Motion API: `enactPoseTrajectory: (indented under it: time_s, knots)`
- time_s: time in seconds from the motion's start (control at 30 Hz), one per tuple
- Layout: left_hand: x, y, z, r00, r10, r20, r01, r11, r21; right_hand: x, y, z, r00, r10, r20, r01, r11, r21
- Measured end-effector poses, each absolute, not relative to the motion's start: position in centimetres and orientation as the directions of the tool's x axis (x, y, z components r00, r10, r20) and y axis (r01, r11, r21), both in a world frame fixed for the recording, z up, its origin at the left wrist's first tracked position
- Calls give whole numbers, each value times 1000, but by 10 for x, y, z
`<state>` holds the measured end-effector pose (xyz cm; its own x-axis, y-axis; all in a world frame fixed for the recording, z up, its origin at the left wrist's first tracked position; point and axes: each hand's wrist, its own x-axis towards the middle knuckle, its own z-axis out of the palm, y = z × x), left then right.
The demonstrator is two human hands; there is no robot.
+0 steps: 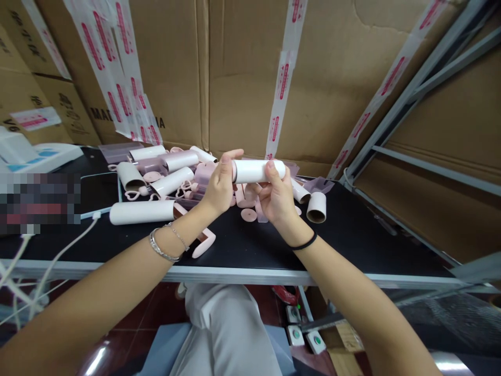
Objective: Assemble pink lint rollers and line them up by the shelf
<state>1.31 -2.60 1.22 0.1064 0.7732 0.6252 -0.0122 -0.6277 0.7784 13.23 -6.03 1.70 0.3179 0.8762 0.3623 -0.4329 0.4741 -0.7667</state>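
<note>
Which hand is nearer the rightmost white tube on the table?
Right: the right hand is left of the rightmost tube; the left hand farther left, at the left end of the held tube.

Brown cardboard point(242, 94) behind the black table point(254, 253), 3 small button boxes point(316, 342) below.
</note>
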Motion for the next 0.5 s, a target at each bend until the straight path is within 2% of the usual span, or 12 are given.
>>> enactPoseTrajectory:
  time_s: [0.17,0.3,0.4,0.5]
  knots:
    - [14,-31,11,133,769,625,-8,-630,777,127,-64,14,327,863,385,-397,495,-773]
    - [9,-26,14,174,715,678,61,-695,717,129,-64,17,324,839,436,-358,536,-765]
    - [1,-15,23,241,684,689,222,-729,647,150,-55,27,398,758,517,-288,638,-714]
    - [-8,-1,34,271,717,642,505,-674,540,186,-39,37,574,622,533,-223,745,-629]
